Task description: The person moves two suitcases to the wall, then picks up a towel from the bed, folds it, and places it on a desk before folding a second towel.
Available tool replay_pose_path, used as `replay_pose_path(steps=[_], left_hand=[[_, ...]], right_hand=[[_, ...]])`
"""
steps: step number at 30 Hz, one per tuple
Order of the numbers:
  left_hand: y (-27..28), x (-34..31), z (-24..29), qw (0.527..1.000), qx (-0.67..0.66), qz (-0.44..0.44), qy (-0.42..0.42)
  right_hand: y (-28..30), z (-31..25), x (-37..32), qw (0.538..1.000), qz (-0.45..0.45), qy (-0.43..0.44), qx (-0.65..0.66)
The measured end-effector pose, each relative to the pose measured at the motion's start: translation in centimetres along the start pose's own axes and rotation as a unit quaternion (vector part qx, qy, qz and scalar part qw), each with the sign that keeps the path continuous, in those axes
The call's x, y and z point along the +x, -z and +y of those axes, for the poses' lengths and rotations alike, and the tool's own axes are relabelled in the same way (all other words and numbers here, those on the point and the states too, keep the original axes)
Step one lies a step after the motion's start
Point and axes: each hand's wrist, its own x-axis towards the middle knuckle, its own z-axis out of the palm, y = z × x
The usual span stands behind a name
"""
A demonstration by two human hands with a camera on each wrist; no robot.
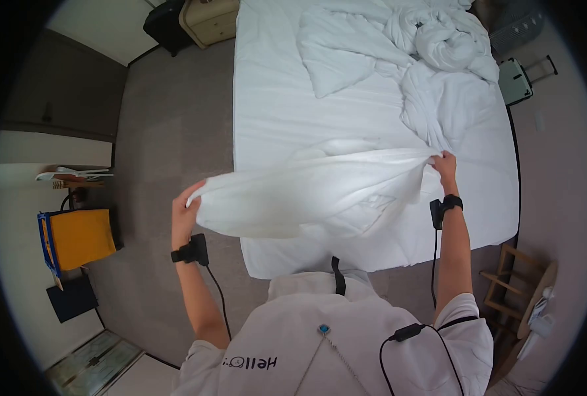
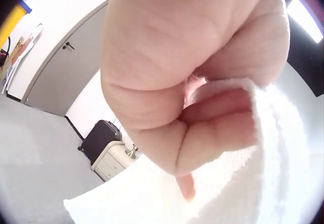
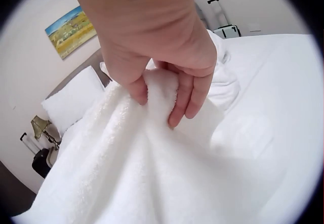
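A white terry towel (image 1: 307, 191) stretches between my two hands over the near part of the bed (image 1: 264, 119). At its left end my left hand (image 1: 186, 208) grips the edge, beyond the bed's left side. In the left wrist view the curled fingers (image 2: 217, 133) wrap the towel's hem. My right hand (image 1: 446, 168) pinches the other end above the mattress, where the cloth gathers into folds. The right wrist view has thumb and fingers (image 3: 185, 97) closed on a bunched fold, with the rest of the towel (image 3: 136, 168) hanging below.
A rumpled white duvet (image 1: 438, 99) lies on the bed's far right. Beyond the bed's left side are a bedside cabinet (image 1: 211, 23) and a dark suitcase (image 1: 165, 26). A yellow bag (image 1: 82, 236) stands at left; a wooden chair (image 1: 511, 280) is at right, near a pale suitcase (image 1: 514, 82).
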Motion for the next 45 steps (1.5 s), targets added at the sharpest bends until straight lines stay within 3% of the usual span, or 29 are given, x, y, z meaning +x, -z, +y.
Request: replay_pose_path(steps=[2,6,11,15,16,19,20,22,24,26,28,29,31,33,34,36,37,40,42,43,44,45], left_hand=[[-0.7,2.6,0.4,0.998,0.048,-0.019,-0.039],[-1.8,8.7,2.0,0.986,0.092,0.010,-0.142],[-1.8,16.7,4.3,0.965,0.117,0.071,-0.226],[-2.5,22.5,5.5,0.963,0.146,0.157,-0.165],[-2.4,24.1,4.4,0.961,0.180,0.134,-0.162],[-4.3,26.8,-0.4,0.934,0.233,0.096,-0.254],[-4.8,27.3,-2.8,0.942,0.280,0.055,-0.174],[-6.5,25.8,-5.5,0.955,0.293,0.028,-0.028],[-7.9,24.5,-11.7,0.946,0.320,-0.014,0.055],[-9.9,21.8,-16.6,0.952,0.293,-0.063,0.068],[-13.2,18.0,-17.8,0.964,0.230,-0.018,0.130],[-15.0,16.4,-20.0,0.972,0.196,0.020,0.131],[-18.6,12.8,-18.7,0.968,0.129,0.019,0.214],[-22.7,9.7,-18.2,0.952,0.042,-0.002,0.302],[-24.6,8.5,-18.5,0.949,0.023,0.022,0.313],[-27.6,7.4,-17.5,0.944,0.108,0.083,0.300],[-28.5,6.9,-17.1,0.938,0.149,0.113,0.292],[-28.8,6.5,-16.1,0.945,0.171,0.082,0.265],[-26.3,6.8,-19.5,0.950,0.138,0.022,0.279],[-25.2,6.4,-21.8,0.955,0.158,0.074,0.240],[-23.8,5.8,-23.8,0.927,0.253,0.146,0.236],[-21.3,5.0,-25.7,0.924,0.167,0.214,0.270]], right_hand=[[1.0,-3.7,1.8,1.000,0.019,0.017,0.011],[1.8,-10.6,6.9,0.977,0.046,0.158,-0.132],[1.0,-19.5,13.3,0.948,0.113,0.215,-0.206],[-1.2,-24.5,18.3,0.935,0.170,0.251,-0.183],[-2.1,-25.0,19.2,0.957,0.122,0.238,-0.110],[-5.8,-23.3,19.4,0.872,0.152,0.456,-0.092],[-7.0,-21.5,19.8,0.908,0.046,0.410,-0.073],[-9.3,-17.2,18.5,0.915,0.009,0.395,-0.076],[-11.5,-12.0,16.1,0.940,0.027,0.313,-0.136],[-13.4,-5.2,13.6,0.948,0.009,0.281,-0.148],[-14.8,1.2,10.1,0.966,-0.006,0.192,-0.174],[-14.8,2.4,7.3,0.974,-0.026,0.093,-0.207],[-14.7,4.9,2.6,0.991,-0.019,-0.019,-0.130],[-14.2,6.6,-0.9,0.981,-0.095,-0.042,-0.161],[-14.1,6.0,-2.5,0.970,-0.102,-0.033,-0.217],[-12.9,3.5,-5.0,0.937,-0.114,-0.011,-0.329],[-12.6,3.8,-5.0,0.939,-0.114,0.001,-0.324],[-12.1,5.5,-5.1,0.950,-0.109,0.033,-0.290],[-11.1,5.5,-4.9,0.949,-0.080,0.011,-0.303],[-10.4,5.5,-4.9,0.948,-0.067,0.000,-0.310],[-9.4,5.8,-4.8,0.949,-0.027,-0.009,-0.313],[-7.9,5.9,-4.7,0.953,-0.007,-0.045,-0.301]])
